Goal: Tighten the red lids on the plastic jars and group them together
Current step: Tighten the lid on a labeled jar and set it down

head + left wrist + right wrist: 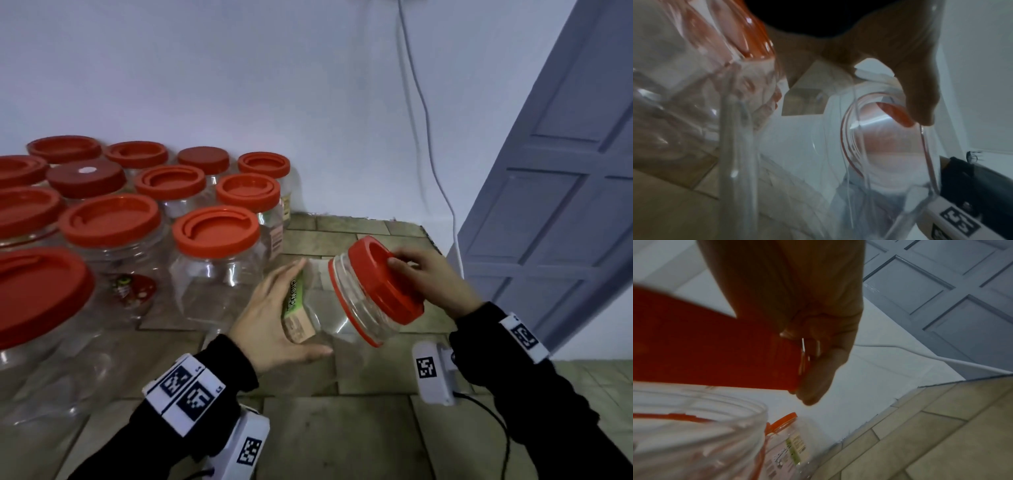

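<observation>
Jar (342, 308) lying tilted between both hands, cradled under left hand (274, 318) with fingers straight along its labelled base, lid (383, 281) being gripped by right hand (431, 277) mid-tightening; next, probably turning till snug, then standing it beside group (137, 212) beyond the left hand.

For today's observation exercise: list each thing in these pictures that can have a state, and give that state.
held jar: tilted, off the floor, empty
red lid: on the jar mouth
left hand: cradling the jar body
right hand: gripping the lid
grouped jars: upright, lidded
door: open
</observation>
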Motion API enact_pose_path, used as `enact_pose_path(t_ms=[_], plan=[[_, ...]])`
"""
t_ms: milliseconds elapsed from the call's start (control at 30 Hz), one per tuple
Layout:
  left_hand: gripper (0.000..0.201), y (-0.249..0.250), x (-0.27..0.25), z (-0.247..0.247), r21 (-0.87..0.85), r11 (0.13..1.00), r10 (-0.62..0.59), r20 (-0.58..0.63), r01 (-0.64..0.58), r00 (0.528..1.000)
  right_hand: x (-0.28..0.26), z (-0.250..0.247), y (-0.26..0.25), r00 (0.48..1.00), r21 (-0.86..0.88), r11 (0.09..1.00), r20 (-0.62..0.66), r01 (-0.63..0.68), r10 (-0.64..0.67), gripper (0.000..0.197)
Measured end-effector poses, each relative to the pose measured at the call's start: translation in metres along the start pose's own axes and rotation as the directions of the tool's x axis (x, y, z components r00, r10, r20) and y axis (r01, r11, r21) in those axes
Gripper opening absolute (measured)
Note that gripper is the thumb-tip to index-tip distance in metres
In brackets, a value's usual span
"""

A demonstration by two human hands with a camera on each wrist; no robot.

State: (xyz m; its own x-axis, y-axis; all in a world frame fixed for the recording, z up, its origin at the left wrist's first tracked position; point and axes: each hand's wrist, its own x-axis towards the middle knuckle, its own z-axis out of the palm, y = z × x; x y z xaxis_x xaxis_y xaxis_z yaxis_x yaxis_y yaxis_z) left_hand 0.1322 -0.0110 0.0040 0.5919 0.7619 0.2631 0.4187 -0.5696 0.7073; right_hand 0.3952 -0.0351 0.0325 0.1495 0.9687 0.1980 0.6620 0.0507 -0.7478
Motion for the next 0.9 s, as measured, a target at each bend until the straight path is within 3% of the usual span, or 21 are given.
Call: enact_pose_path(t_ms=[167,367,567,600,667,733,833,900], plan=[[0.116,-0.005,-0.032,-0.017,0.021,0.999,0.025,-0.023,-0.025,0.999,-0.028,0.030,-0.021,0.999,0.095,0.995,-0.035,0.018,-0.015,0.016],[0.115,-0.012,-0.048,-0.023,0.029,0.999,0.024,0.001,-0.024,1.000,-0.049,0.059,-0.038,0.999,0.057,0.998,-0.046,0.012,-0.009,0.020],[0.117,-0.012,-0.049,-0.024,0.072,0.996,0.039,0.063,-0.044,0.997,-0.061,0.052,-0.058,0.991,-0.072,0.993,-0.087,0.097,-0.103,0.019],[0.117,-0.013,-0.048,-0.024,0.080,0.996,0.038,0.070,-0.044,0.997,-0.063,0.049,-0.059,0.996,-0.056,0.996,-0.043,0.074,-0.076,0.028],[0.115,-0.013,-0.046,-0.023,0.096,0.994,0.040,0.080,-0.048,0.996,-0.068,0.040,-0.060,0.992,-0.035,0.999,0.122,-0.024,0.029,0.076],[0.113,-0.013,-0.045,-0.022,0.116,0.991,0.051,0.080,-0.060,0.996,-0.073,0.033,-0.062,0.943,-0.111,0.990,0.311,-0.082,0.113,0.109],[0.114,-0.010,-0.044,-0.022,0.140,0.987,0.073,0.085,-0.084,0.994,-0.077,0.025,-0.067,0.908,-0.284,0.958,0.409,0.030,0.092,0.120],[0.113,-0.009,-0.042,-0.023,0.147,0.985,0.078,0.111,-0.094,0.991,-0.077,0.020,-0.066,0.904,-0.281,0.948,0.427,0.146,-0.013,0.120]])
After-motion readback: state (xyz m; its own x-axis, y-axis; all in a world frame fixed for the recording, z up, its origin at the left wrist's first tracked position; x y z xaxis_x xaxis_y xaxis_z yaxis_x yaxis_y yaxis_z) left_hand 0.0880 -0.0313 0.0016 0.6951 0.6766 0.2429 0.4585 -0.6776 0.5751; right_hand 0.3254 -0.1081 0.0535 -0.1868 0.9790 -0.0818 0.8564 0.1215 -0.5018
